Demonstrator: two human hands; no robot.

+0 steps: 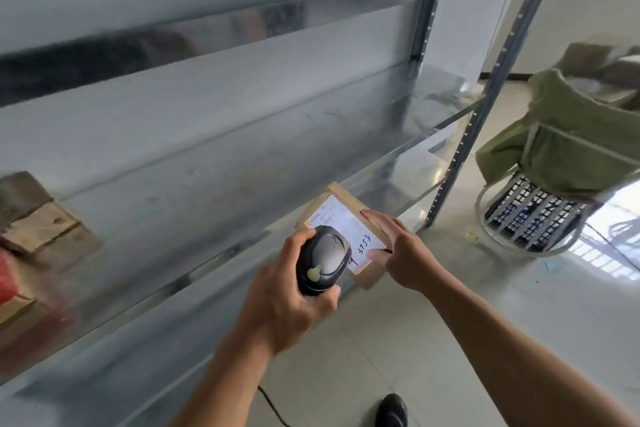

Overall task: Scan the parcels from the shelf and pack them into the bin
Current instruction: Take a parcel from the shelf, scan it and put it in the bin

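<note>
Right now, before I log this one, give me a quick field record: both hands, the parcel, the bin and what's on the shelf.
left hand: grips the black scanner, its head over the label
right hand: holds the parcel by its right edge
label: white, facing up, handwritten number
bin: wire basket on the floor right of the shelf, lined with a green bag
shelf: metal, other parcels at its left end
stage: scanning, parcel not yet in the bin

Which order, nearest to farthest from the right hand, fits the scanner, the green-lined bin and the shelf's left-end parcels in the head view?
1. Scanner, in the left hand, just left of the right hand holding the labelled parcel.
2. Green-lined bin, off to the right.
3. Left-end parcels, far left on the shelf.
</note>
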